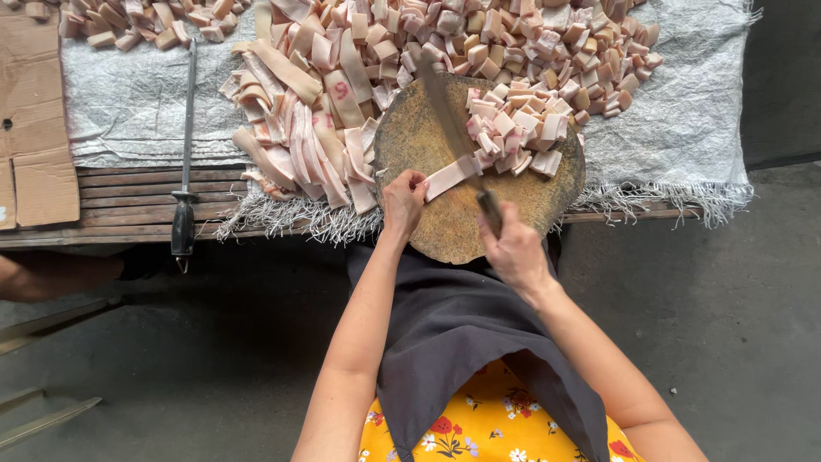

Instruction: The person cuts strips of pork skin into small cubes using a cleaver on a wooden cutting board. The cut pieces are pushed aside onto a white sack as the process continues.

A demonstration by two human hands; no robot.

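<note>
Soft, even daylight fills the scene, with no hard-edged shadows and no single bright source in view. The pale woven sheet [137, 103] on the worktop [128, 201] is the brightest area, close to washed out at far right, though its weave still reads. The concrete floor [197, 359] near the person is darker and flat in tone. A faint, diffuse shadow lies under the worktop's near edge. The knife blade [445, 111] is smeared by motion blur, and the right hand [513, 248] is slightly soft. The left hand [402, 201], meat pieces [513, 128] and round board [445, 231] are sharp. Straight edges bow slightly toward the frame's borders.
</note>
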